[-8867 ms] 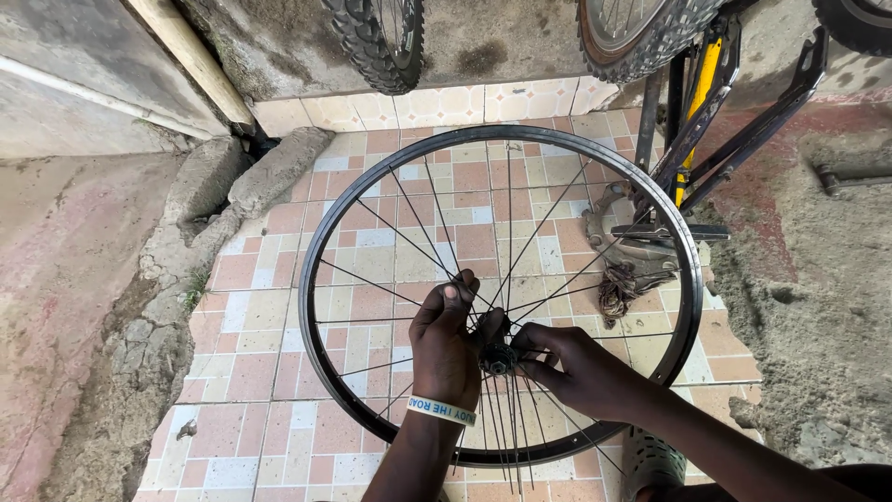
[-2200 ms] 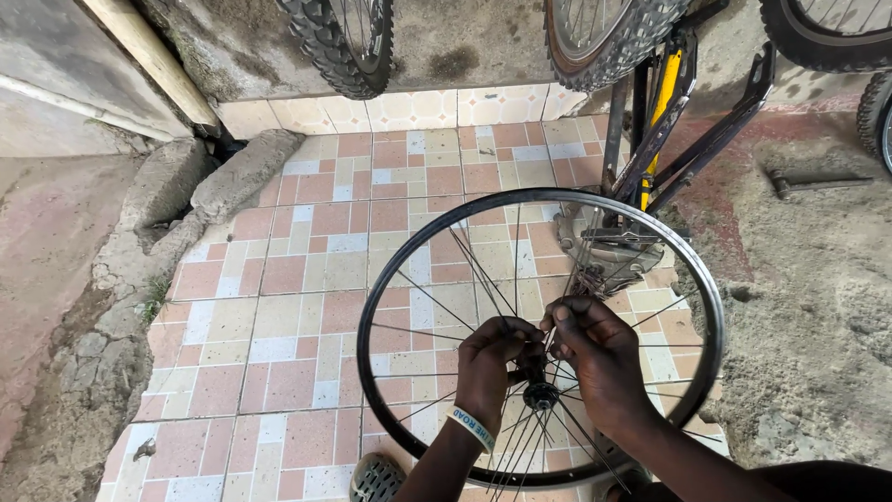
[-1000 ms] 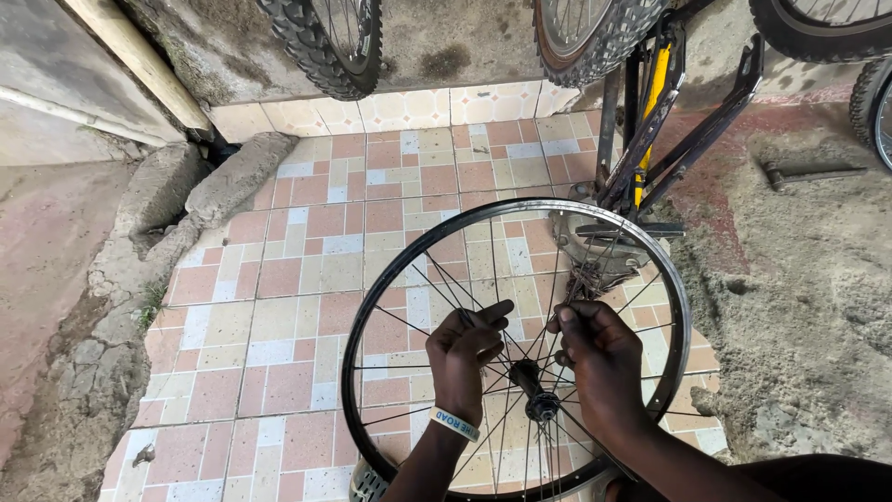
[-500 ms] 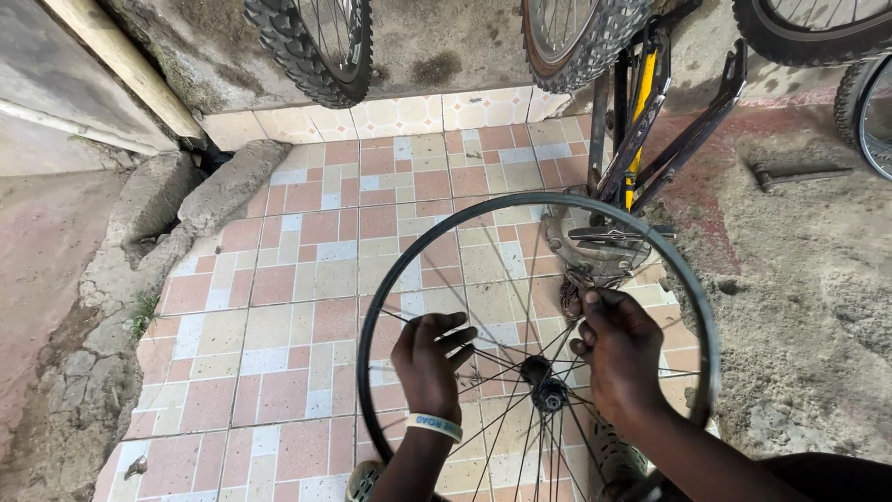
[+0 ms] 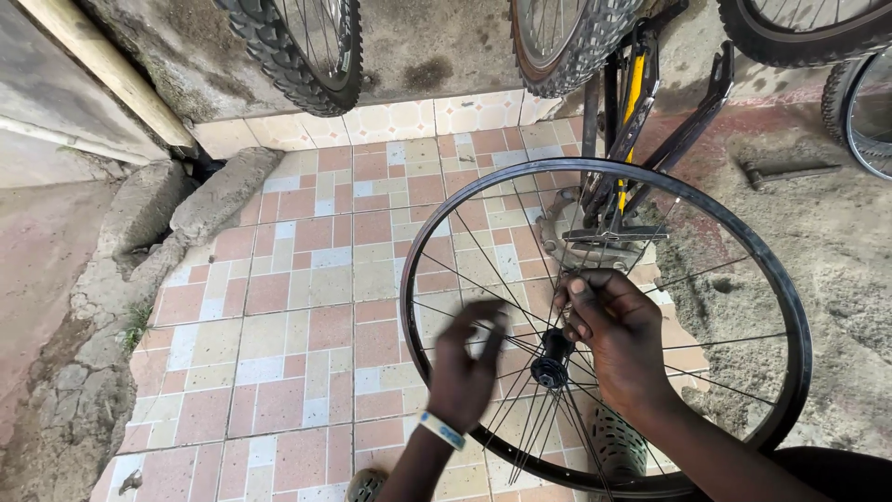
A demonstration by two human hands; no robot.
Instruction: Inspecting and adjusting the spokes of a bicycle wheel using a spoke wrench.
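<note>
On tiled floor, right side: bare black spoked bicycle wheel rim (image 5: 790, 307), upright.
My right hand (image 5: 618, 330): fingers pinching spokes above black hub (image 5: 550, 372).
My left hand (image 5: 469, 372): blurred, open, beside spokes.

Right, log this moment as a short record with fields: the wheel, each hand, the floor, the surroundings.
Wheel: bare black metal bicycle rim with thin spokes, upright, dark hub at centre
Left hand: left hand, blurred, open, by the spokes left of the hub; pale wristband
Right hand: right hand pinching spokes just above the hub
Floor: pink and cream tiled floor
Surroundings: knobbly black tyre against the wall; yellow and black bicycle frame
</note>
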